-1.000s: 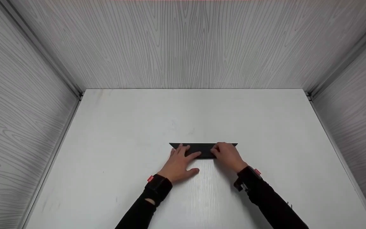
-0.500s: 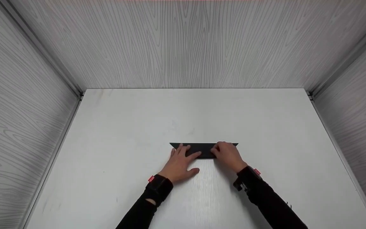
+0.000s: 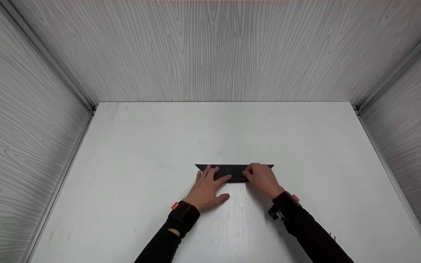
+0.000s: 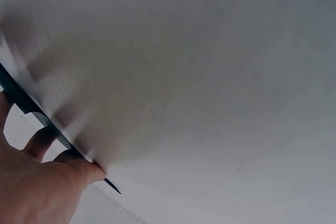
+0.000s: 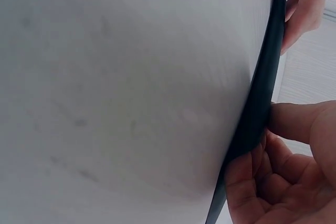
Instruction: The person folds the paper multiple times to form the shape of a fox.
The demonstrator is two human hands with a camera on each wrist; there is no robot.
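Observation:
A long black strip with slanted, pointed ends, looking like folded paper (image 3: 235,171), lies on the white tabletop, its longer edge facing away from me. Spread over its left part is my left hand (image 3: 205,190), fingertips pressing on the strip and thumb held apart on the bare table. My right hand (image 3: 263,179) is at the right part with curled fingers, thumb and index finger together on the strip. In the right wrist view the thumb (image 5: 294,121) touches the dark strip (image 5: 262,87), and the bent fingers overlap its lower portion. The right hand hides part of the right end.
Grey wood-grain panels enclose the white table (image 3: 141,138) at the back (image 3: 210,51), left (image 3: 24,138) and right (image 3: 411,120). Black bands (image 3: 183,218) sit on both wrists, over dark sleeves.

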